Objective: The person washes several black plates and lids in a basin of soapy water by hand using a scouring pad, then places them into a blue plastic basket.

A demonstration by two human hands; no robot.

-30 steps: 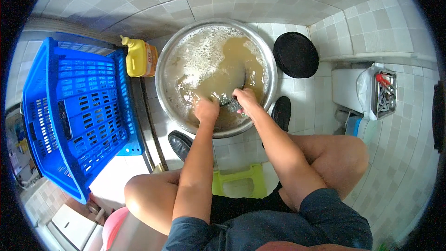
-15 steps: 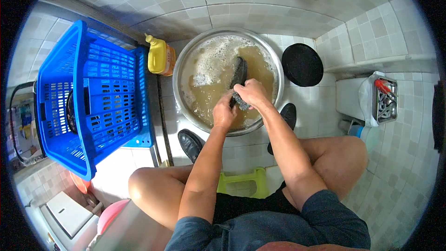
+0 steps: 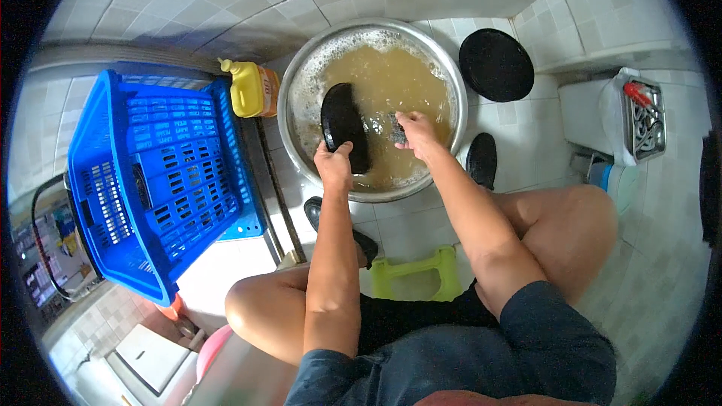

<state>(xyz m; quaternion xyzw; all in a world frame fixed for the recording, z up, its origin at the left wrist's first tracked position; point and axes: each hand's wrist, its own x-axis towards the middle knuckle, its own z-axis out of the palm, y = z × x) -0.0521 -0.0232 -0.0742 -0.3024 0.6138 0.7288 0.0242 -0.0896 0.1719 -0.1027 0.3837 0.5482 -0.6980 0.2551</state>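
Note:
A wide metal basin [image 3: 461,105] holds cloudy brown water with white foam along its far and left sides. My left hand [image 3: 335,164] grips the near edge of a round black plate [image 3: 340,116], which stands tilted and partly sunk in the water at the basin's left. Its right part is hidden under the murky water. To the right, over the water and apart from the plate, my right hand [image 3: 418,134] pinches a grey scouring pad [image 3: 397,129], which looks like steel wool.
Right of the basin another round black plate [image 3: 496,65] lies on the tiled floor. A yellow jug [image 3: 248,90] and a blue plastic basket [image 3: 177,154] stand at the left. At the right is a container of metal utensils [image 3: 647,116]. A green stool [image 3: 417,274] is near my legs.
The black plate has moved left and turned to show its broad face. My right hand has come off it with the scouring pad, and my hands are now apart.

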